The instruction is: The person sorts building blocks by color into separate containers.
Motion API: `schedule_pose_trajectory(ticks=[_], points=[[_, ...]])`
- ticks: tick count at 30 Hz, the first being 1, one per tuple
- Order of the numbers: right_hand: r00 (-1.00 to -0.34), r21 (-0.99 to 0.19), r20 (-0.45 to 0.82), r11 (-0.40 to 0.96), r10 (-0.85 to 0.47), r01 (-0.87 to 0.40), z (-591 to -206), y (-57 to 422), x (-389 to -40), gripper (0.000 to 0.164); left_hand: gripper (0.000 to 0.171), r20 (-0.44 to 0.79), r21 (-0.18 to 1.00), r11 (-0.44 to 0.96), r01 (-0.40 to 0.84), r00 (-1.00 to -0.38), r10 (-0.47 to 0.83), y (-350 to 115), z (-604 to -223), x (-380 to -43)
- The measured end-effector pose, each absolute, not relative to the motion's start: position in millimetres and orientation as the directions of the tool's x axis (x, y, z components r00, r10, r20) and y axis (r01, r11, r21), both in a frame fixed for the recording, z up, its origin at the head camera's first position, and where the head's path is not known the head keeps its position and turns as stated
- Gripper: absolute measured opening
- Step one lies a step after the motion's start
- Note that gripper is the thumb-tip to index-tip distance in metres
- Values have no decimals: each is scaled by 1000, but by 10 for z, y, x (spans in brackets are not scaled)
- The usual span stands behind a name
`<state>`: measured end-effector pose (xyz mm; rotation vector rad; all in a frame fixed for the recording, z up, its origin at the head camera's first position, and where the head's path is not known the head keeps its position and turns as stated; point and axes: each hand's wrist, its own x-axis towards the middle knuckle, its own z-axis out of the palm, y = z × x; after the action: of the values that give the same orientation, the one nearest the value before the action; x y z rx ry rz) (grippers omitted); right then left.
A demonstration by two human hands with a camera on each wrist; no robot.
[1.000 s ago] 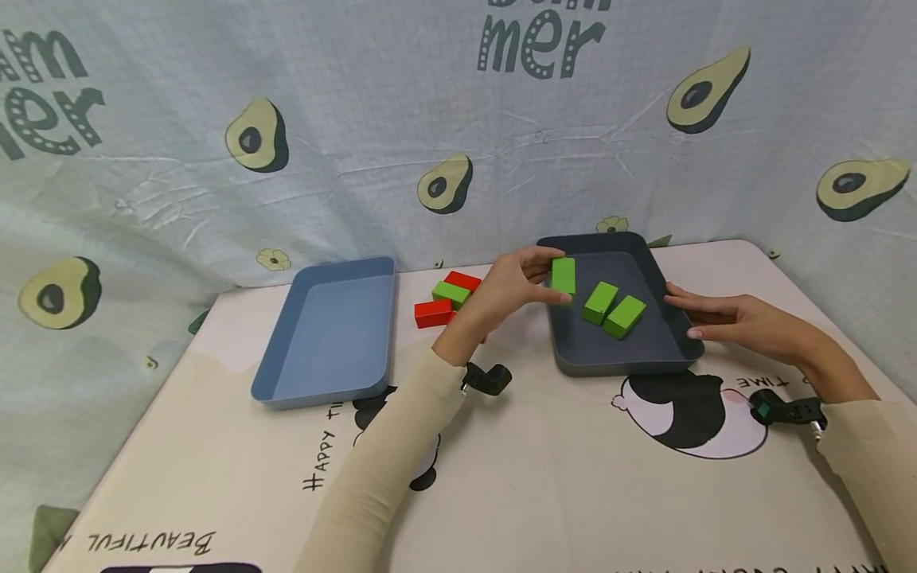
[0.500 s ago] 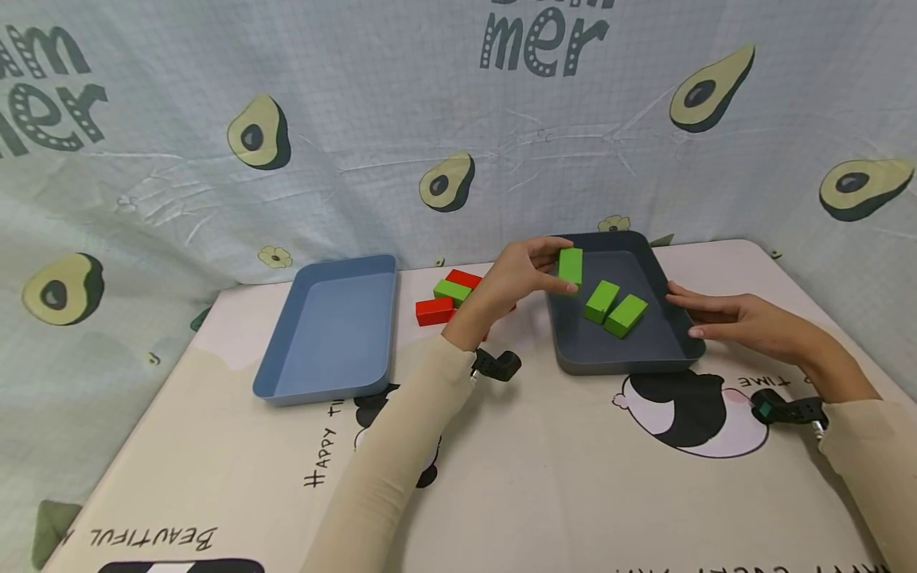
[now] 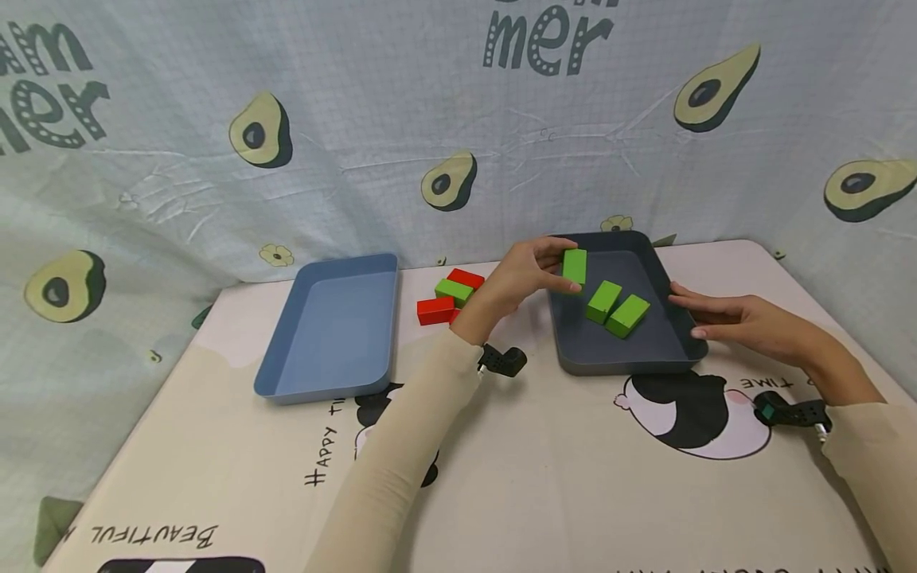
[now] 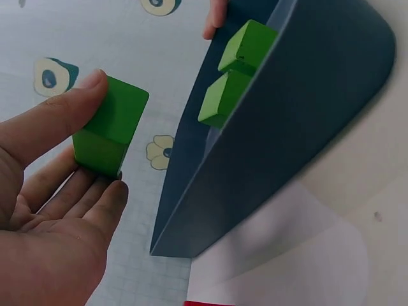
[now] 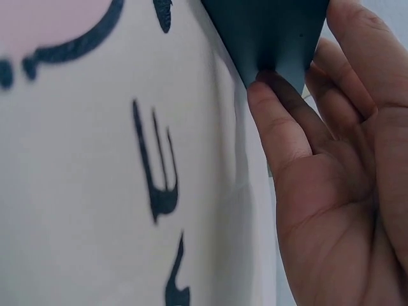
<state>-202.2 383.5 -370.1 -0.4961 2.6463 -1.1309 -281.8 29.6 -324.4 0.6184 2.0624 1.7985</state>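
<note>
My left hand [image 3: 526, 274] pinches a green block [image 3: 575, 267] between thumb and fingers, over the left side of the dark grey tray [image 3: 616, 366]. In the left wrist view this block [image 4: 115, 127] is held apart from the tray's outer wall [image 4: 280, 121]. Inside the tray lie two more green blocks, one [image 3: 604, 301] beside the other [image 3: 627, 316]. My right hand [image 3: 759, 326] touches the tray's right side with nearly straight fingers. Up close, the right wrist view shows fingertips [image 5: 264, 95] against the wall [image 5: 268, 38].
Left of the tray is a small pile of red blocks [image 3: 435, 311] and a green block [image 3: 454, 292], partly hidden by my left forearm. A blue tray [image 3: 325, 394] stands farther left. Behind them hangs an avocado-print cloth [image 3: 358, 119].
My left hand has moved a little to the right with the green block, farther over the dark tray. My right hand has stayed at the tray's side.
</note>
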Motion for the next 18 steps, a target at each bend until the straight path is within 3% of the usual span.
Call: schedule_pose_trajectory(ticks=[18], points=[[-915, -739, -73, 638, -397, -218, -3695, 3833, -2025, 59, 65, -12, 979, 182, 96, -856, 517, 314, -3301, -2984]])
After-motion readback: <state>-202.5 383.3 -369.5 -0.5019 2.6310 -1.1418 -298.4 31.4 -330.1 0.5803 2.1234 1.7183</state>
